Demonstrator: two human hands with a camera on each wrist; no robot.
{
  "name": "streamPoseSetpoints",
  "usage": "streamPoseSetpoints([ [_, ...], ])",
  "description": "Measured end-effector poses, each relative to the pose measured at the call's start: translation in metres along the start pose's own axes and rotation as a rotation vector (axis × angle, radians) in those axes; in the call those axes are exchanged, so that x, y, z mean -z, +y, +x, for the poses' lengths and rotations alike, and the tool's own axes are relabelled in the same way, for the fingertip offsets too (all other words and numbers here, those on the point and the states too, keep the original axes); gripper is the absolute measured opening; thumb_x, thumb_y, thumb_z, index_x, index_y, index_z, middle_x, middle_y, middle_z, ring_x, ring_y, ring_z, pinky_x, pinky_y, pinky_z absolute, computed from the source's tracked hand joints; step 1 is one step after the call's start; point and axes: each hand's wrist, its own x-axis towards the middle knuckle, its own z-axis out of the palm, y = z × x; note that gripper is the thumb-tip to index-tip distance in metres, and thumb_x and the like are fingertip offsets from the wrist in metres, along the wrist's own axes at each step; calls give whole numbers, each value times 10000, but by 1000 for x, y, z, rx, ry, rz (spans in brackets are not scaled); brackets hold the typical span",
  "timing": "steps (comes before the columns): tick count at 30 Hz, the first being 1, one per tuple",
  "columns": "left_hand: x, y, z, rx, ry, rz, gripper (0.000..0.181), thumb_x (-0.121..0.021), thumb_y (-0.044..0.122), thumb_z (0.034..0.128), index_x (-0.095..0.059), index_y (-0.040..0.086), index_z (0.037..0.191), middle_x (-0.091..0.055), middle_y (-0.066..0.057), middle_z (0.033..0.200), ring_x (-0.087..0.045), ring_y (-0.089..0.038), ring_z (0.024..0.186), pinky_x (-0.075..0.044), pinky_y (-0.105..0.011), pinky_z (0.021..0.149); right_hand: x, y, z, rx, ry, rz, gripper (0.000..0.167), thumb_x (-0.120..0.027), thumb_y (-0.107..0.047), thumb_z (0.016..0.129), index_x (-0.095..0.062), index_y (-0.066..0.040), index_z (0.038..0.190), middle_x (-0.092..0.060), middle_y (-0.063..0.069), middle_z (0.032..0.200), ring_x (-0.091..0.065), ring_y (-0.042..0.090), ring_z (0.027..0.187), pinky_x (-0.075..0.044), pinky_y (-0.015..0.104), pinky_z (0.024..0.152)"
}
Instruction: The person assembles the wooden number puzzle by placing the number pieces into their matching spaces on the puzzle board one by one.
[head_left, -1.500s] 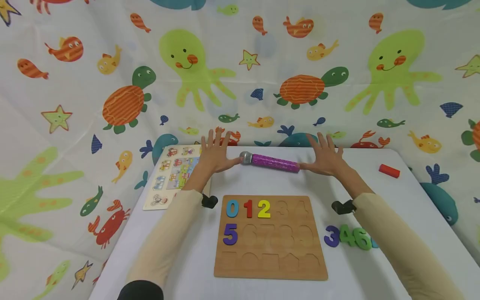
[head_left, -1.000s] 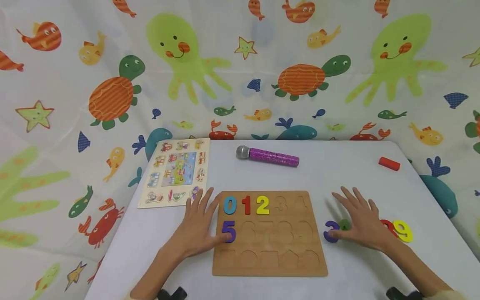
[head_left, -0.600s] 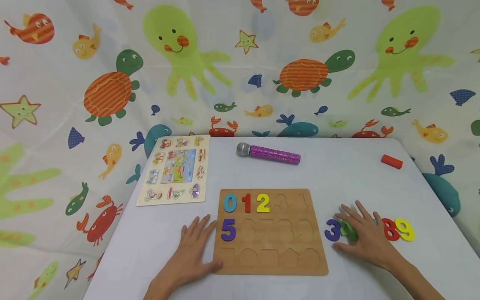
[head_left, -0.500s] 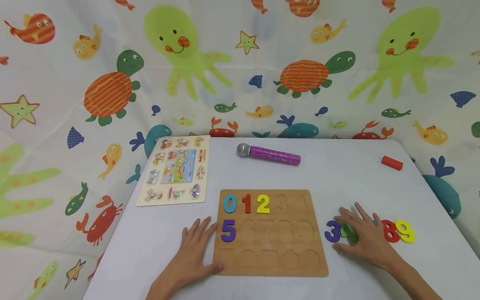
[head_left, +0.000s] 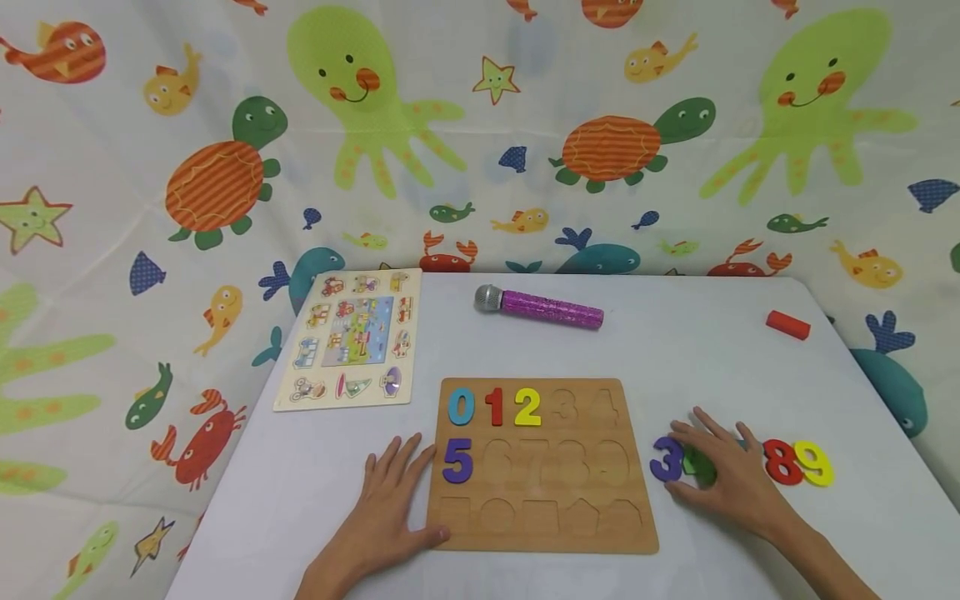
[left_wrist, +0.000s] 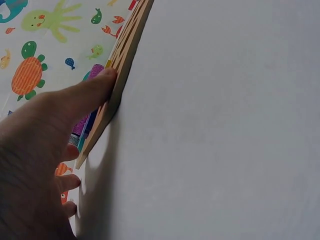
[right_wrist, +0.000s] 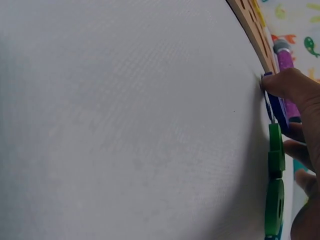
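Note:
A brown wooden number board lies on the table, with a blue 0, red 1, yellow 2 and purple 5 in its recesses. My left hand lies at the board's left side, fingers spread, thumb on its edge. To the right of the board, my right hand pinches a purple 3 between thumb and index finger. Beneath that hand a green 4 is partly covered. The right wrist view shows another green number behind it.
A red 8 and yellow 9 lie right of my right hand. At the back are a purple glitter microphone and a red cylinder. A picture puzzle board lies at the back left, before a sea-animal curtain.
Both hands have come back from beside the microphone to the number board's sides. The left thumb settled on the board's edge. The right thumb and index finger have closed onto the purple 3.

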Motion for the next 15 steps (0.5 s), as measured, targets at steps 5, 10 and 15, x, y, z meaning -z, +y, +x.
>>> streamPoseSetpoints([
  [5,-1,0,0,-3,4,-2,1070,-599,802,750,-321,159,1557,-188,-112,1624,-46,-392,1476,-42,-680,1130,2,0,5,9,10,62,742,-915,-309,680,-608,-97,1322,-584,181,1342,-338,427,1367,-48,695,1122],
  [10,-1,1,-1,-2,6,-1,1068,-595,802,753,-320,157,1557,-186,-111,1624,-50,-387,1478,-38,-671,1135,3,0,15,-44,-24,125,753,-913,-296,696,-585,-130,1354,-538,187,1402,-420,456,1314,-318,690,1040],
  [15,0,2,-1,2,4,-2,1065,-604,796,752,-324,155,1555,-187,-109,1624,-49,-380,1479,-31,-660,1141,0,-4,30,-6,-16,154,750,-913,-276,707,-578,-126,1361,-548,176,1394,-495,438,1261,-472,623,920],
])
